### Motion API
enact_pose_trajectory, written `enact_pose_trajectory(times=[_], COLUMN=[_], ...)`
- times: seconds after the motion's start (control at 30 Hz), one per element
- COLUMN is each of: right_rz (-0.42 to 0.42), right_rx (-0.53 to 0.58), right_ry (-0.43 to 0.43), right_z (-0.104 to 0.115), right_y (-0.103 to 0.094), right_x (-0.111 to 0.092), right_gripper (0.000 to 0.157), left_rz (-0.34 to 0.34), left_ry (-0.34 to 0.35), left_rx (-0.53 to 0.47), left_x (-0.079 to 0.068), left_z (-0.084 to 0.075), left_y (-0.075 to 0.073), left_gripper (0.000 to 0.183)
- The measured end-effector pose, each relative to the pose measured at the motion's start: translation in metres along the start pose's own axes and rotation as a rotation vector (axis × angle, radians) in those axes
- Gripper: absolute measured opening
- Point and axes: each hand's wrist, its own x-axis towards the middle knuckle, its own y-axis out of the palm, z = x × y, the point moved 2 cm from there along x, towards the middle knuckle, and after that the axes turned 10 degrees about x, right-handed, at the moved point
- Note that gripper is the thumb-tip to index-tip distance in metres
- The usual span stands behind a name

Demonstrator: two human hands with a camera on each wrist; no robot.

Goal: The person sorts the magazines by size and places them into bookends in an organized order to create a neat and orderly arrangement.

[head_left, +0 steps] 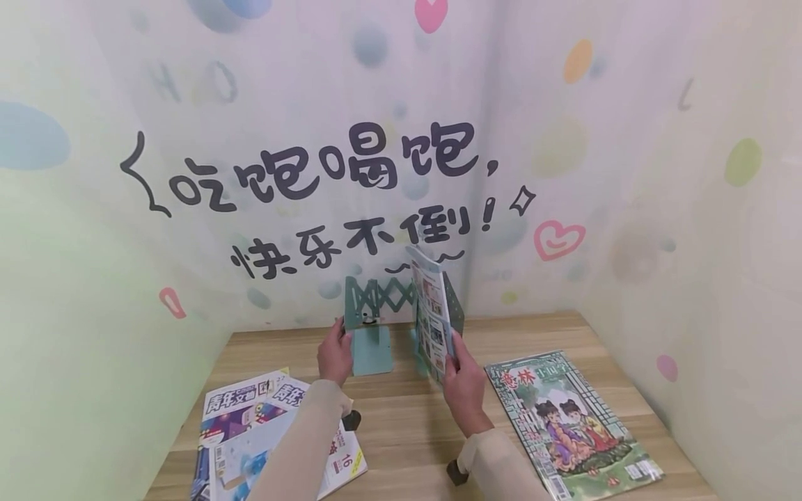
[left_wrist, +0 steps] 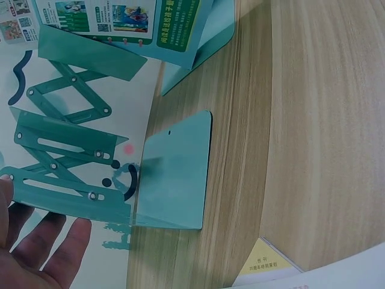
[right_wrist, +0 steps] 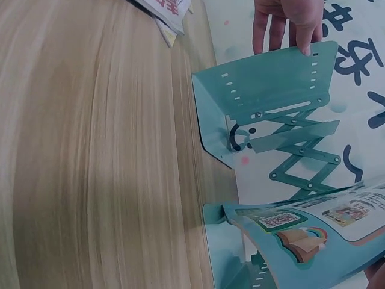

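The left hand's (head_left: 335, 356) fingers pinch an end plate (right_wrist: 274, 84) of the green bookend (head_left: 372, 352), standing stretched out on the wooden surface (head_left: 404, 435). The right hand's (head_left: 465, 386) fingers are clamped on a magazine (head_left: 431, 316), upright just inside the opposite plate (head_left: 456, 305); whether its bottom edge touches down is hard to tell.

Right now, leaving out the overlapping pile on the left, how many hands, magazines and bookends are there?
Hands: 2, left hand and right hand
Magazines: 2, held magazine and flat magazine
Expandable bookend: 1
Total: 5
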Motion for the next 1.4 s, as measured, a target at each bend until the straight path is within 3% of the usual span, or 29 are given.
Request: enact_pose_trajectory(times=[0.4,0.87,1.4], right_rz=[-0.055,-0.041,-0.006], right_rx=[-0.09,-0.082,-0.03], right_ry=[-0.188,-0.148,-0.025], right_z=[-0.007,-0.012,-0.025], right_y=[0.006,0.013,0.016], right_x=[0.002,0.003,-0.008], right_gripper=[0.053,0.029,0.031], left_rz=[-0.01,-0.021,-0.016], left_ry=[0.008,0.015,0.018], left_rx=[0.002,-0.01,-0.007], left_x=[0.001,0.0,-0.001], left_z=[0.003,0.003,0.001], left_y=[0.001,0.001,0.001], left_gripper=[0.044,0.043,0.043])
